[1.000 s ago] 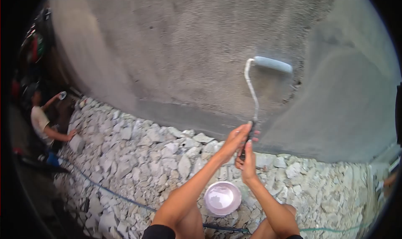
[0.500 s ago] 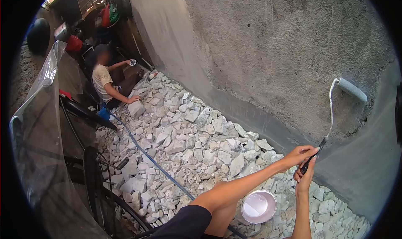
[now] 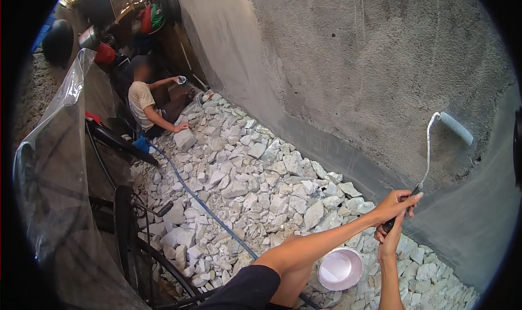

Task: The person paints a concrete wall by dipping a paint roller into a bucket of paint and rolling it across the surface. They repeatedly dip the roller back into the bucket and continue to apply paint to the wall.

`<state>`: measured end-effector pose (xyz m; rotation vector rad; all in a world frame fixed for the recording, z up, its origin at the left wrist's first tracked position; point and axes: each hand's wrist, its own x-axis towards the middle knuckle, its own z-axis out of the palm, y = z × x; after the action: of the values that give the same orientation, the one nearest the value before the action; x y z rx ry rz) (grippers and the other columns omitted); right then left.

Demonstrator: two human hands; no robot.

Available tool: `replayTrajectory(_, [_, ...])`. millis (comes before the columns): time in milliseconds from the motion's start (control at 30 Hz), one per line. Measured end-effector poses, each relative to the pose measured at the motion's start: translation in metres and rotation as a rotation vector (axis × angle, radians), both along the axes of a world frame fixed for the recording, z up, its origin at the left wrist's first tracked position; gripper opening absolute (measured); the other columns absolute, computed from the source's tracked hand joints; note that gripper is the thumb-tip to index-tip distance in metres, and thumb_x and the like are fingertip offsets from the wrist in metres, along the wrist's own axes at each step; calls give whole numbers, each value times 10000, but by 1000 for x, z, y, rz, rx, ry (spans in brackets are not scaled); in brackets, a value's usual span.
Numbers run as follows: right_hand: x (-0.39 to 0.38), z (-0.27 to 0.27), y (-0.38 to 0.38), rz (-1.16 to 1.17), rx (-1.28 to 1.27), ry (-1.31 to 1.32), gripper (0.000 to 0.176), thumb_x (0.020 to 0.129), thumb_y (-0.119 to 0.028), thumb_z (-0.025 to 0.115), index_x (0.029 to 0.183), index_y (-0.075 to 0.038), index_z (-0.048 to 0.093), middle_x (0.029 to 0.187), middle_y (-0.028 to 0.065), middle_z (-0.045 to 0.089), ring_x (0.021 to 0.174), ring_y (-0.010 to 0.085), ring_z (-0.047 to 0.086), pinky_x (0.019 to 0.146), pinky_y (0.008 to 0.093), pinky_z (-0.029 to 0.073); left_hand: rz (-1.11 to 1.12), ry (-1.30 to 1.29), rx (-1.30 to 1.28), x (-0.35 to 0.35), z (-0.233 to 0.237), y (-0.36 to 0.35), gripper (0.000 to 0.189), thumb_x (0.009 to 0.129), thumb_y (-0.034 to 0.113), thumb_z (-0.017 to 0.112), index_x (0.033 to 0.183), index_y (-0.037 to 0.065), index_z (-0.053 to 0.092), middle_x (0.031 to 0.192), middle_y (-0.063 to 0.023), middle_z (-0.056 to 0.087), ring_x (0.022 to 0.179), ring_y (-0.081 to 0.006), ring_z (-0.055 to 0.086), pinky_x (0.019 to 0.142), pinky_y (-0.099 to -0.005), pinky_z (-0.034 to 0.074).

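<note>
Both my hands are closed around the black handle point(image 3: 389, 224) of a paint roller. My left hand point(image 3: 396, 205) grips the upper end of the handle, near the metal rod. My right hand point(image 3: 388, 238) wraps the lower end. From the handle a white-coated bent rod point(image 3: 429, 147) rises to the pale roller sleeve point(image 3: 457, 128), which lies against the rough grey wall point(image 3: 370, 87). Below my hands, a round bucket point(image 3: 358, 269) of whitish-pink liquid stands on the stones.
Broken pale rocks point(image 3: 244, 185) cover the ground, crossed by a blue hose point(image 3: 202, 205). A co-worker point(image 3: 142, 101) sits at the far end, one hand on a rock, the other holding a small cup-like thing point(image 3: 181, 80). Plastic sheeting point(image 3: 51, 168) and a bicycle point(image 3: 124, 223) flank the left.
The roller sleeve has shifted slightly down and left along the wall, my hands moving with it. The head view has also shifted a little. The co-worker's pose looks the same.
</note>
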<state>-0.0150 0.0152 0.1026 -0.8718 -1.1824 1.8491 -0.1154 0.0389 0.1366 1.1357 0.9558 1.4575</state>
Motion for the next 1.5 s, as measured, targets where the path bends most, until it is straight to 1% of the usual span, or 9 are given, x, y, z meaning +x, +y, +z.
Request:
replayTrajectory(267, [3, 0, 7, 89, 2, -15, 537, 957, -597, 369, 734, -113, 436, 521, -75, 306, 399, 43, 266, 395, 223, 227, 46, -135, 6, -3, 5, -6, 510, 979, 495, 430, 847, 21, 562, 585, -23, 502, 579, -120, 539, 602, -253, 439])
replayTrajectory(667, [-3, -2, 9, 101, 3, -49, 547, 957, -605, 356, 733, -109, 413, 532, -70, 287, 410, 35, 257, 378, 208, 213, 41, -139, -32, -9, 3, -3, 563, 942, 579, 437, 787, 48, 538, 577, -14, 500, 553, -105, 530, 573, -246, 453])
replayTrajectory(800, [-9, -3, 6, 71, -16, -23, 525, 973, -578, 339, 748, -111, 418, 547, -60, 306, 419, 40, 275, 383, 212, 221, 44, -89, -63, -11, 1, -2, 581, 932, 610, 425, 748, 67, 516, 569, 6, 463, 527, -80, 478, 530, -220, 404])
replayTrajectory(900, [-12, -11, 6, 111, -17, 42, 466, 1008, -509, 307, 801, -108, 423, 562, -52, 323, 428, 52, 287, 400, 219, 230, 93, -52, -51, -15, -2, -2, 587, 930, 618, 418, 725, 75, 504, 566, 15, 443, 509, -73, 437, 503, -216, 370])
replayTrajectory(1000, [-18, -18, 6, 169, -77, 66, 459, 991, -552, 320, 897, -118, 439, 563, -50, 323, 443, 49, 299, 435, 226, 257, 122, -36, -69, -20, -2, -6, 582, 937, 609, 415, 708, 79, 493, 563, 19, 433, 501, -76, 420, 491, -221, 355])
replayTrajectory(1267, [-27, -8, -5, 213, -181, 143, 453, 991, -535, 342, 974, -99, 465, 643, -10, 435, 484, 67, 339, 457, 242, 274, 235, 118, -110, -34, 12, -21, 539, 954, 571, 418, 739, 81, 476, 621, 36, 412, 555, -66, 386, 507, -224, 338])
replayTrajectory(1367, [-19, 1, -2, 178, -118, 66, 451, 992, -518, 357, 1010, -87, 486, 684, 19, 519, 504, 69, 378, 467, 242, 306, 281, 162, -94, -33, 9, -19, 531, 955, 567, 422, 752, 79, 473, 633, 38, 403, 571, -65, 370, 522, -227, 328])
replayTrajectory(1433, [-7, 1, 9, 391, 15, -81, 444, 989, -494, 384, 1057, -72, 504, 744, 52, 583, 531, 74, 430, 488, 234, 349, 318, 214, -67, -33, 4, -14, 531, 955, 567, 422, 757, 78, 473, 633, 37, 399, 577, -66, 365, 529, -230, 325])
replayTrajectory(1500, [-1, 6, 15, 402, 70, -152, 439, 988, -482, 395, 1067, -66, 512, 767, 62, 599, 542, 76, 448, 497, 231, 364, 389, 229, -46, -30, -2, -8, 563, 961, 541, 429, 726, 32, 477, 603, 18, 392, 595, -94, 368, 541, -292, 339])
